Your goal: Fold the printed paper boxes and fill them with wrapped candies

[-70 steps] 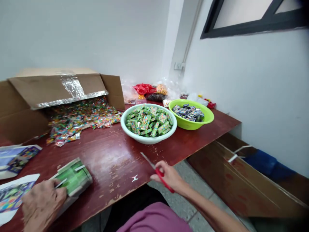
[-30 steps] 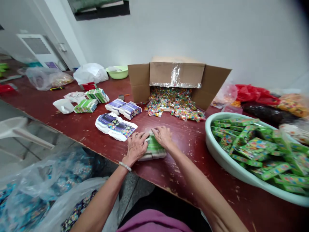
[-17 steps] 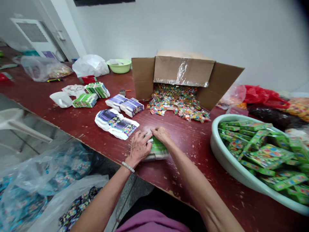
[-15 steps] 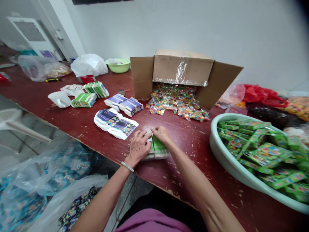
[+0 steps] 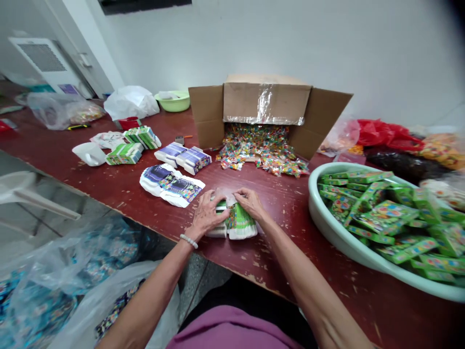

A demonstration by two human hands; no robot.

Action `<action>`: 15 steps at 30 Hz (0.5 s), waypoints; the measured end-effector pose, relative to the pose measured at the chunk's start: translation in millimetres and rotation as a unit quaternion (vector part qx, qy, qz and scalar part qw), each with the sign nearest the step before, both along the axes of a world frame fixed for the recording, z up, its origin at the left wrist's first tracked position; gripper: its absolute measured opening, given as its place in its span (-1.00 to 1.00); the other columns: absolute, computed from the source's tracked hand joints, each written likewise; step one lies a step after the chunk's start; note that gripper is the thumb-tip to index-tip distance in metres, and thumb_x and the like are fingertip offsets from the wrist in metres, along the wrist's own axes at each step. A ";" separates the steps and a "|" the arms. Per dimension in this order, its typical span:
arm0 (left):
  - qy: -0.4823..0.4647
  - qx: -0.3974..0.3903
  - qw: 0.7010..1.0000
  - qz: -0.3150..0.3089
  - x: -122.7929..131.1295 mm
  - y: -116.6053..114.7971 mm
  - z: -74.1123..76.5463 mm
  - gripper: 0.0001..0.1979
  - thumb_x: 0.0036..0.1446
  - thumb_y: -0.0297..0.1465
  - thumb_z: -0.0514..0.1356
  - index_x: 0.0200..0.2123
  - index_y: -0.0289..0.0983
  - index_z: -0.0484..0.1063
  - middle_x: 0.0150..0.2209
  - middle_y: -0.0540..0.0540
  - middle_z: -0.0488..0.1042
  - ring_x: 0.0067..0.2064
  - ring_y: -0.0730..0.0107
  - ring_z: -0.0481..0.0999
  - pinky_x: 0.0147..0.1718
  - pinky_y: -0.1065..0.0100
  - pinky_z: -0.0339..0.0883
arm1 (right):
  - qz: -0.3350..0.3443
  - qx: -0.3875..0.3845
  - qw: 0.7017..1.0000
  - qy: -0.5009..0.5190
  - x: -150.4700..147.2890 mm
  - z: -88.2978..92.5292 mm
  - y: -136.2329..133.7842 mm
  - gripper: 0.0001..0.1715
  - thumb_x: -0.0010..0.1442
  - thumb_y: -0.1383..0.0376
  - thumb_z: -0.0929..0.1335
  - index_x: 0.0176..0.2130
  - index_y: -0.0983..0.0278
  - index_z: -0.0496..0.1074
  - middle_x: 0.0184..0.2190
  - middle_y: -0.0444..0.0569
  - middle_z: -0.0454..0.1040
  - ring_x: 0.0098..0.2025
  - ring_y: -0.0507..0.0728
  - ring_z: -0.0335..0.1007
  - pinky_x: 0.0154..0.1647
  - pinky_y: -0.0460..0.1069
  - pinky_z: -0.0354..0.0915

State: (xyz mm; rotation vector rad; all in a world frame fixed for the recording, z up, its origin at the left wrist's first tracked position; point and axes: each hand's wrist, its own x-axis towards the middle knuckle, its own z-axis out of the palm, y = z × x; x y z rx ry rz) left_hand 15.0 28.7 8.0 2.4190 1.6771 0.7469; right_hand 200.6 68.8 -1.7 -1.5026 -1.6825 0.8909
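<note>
A stack of flat green-and-white carton blanks (image 5: 238, 224) stands on the dark red table (image 5: 123, 189) in front of me. My left hand (image 5: 206, 215) grips its left part, fingers curled over the top. My right hand (image 5: 250, 202) pinches the top of the right part and tilts it away, so the stack is split open in the middle. Just left of my hands lies a flat pile of purple-and-white blanks (image 5: 171, 184).
An open cardboard box (image 5: 265, 109) spills colourful wrapped sweets (image 5: 261, 152) behind the stack. A pale green basin (image 5: 327, 220) of small green boxes sits right. More carton bundles (image 5: 127, 152), a white cup (image 5: 87, 154), bags and a green bowl (image 5: 174, 102) lie left.
Earlier my right hand held red scissors off the table edge; it has since joined the left hand on the green stack. In the last half second the stack split wider and tipped upright.
</note>
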 end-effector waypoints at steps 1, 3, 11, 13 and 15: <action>0.002 -0.002 1.000 0.001 2.9 -1.2 1.3 -0.61 0.05 -0.31 0.28 -0.01 -0.17 0.52 0.19 -0.22 0.28 0.24 -0.03 0.26 0.19 0.00 0.26 | -0.002 0.000 1.000 0.011 2.2 -2.9 -0.9 -0.63 0.21 0.18 0.28 -0.19 0.34 0.59 -0.30 -0.04 0.61 -0.26 0.11 0.47 -0.16 -0.05 0.32; 0.012 -0.006 1.000 -0.002 11.2 -5.5 5.0 -0.60 0.02 -0.33 0.28 -0.01 -0.13 0.53 0.22 -0.21 0.25 0.25 -0.09 0.24 0.16 -0.04 0.29 | -0.007 -0.001 0.999 0.031 6.6 -7.5 -2.3 -0.61 0.20 0.15 0.29 -0.18 0.34 0.58 -0.28 -0.04 0.60 -0.24 0.11 0.46 -0.16 -0.06 0.32; 0.038 -0.015 0.999 -0.021 35.5 -18.9 14.7 -0.62 0.04 -0.41 0.23 -0.05 -0.04 0.57 0.19 -0.22 0.32 0.23 -0.21 0.24 -0.04 -0.10 0.43 | -0.046 -0.058 0.996 0.054 23.7 -6.2 -28.0 -0.37 0.08 -0.10 0.39 -0.05 0.29 0.52 -0.05 0.08 0.49 0.06 0.25 0.39 0.10 0.07 0.25; 0.029 -0.012 0.999 -0.025 33.6 -16.7 12.0 -0.63 0.04 -0.39 0.24 -0.03 -0.05 0.56 0.19 -0.19 0.33 0.24 -0.15 0.23 0.04 -0.07 0.39 | -0.062 -0.076 0.992 0.075 25.2 -6.7 -38.3 -0.11 -0.09 -0.04 0.50 0.15 0.27 0.38 0.13 0.14 0.36 0.19 0.29 0.28 0.19 0.11 0.20; 0.014 -0.008 1.000 -0.026 29.9 -13.9 8.9 -0.58 0.04 -0.37 0.25 0.02 -0.09 0.53 0.20 -0.19 0.32 0.25 -0.10 0.23 0.13 -0.04 0.33 | -0.066 -0.098 0.986 0.114 25.9 -7.0 -46.9 0.07 -0.18 0.05 0.55 0.25 0.24 0.24 0.17 0.14 0.32 0.19 0.28 0.29 0.18 0.12 0.24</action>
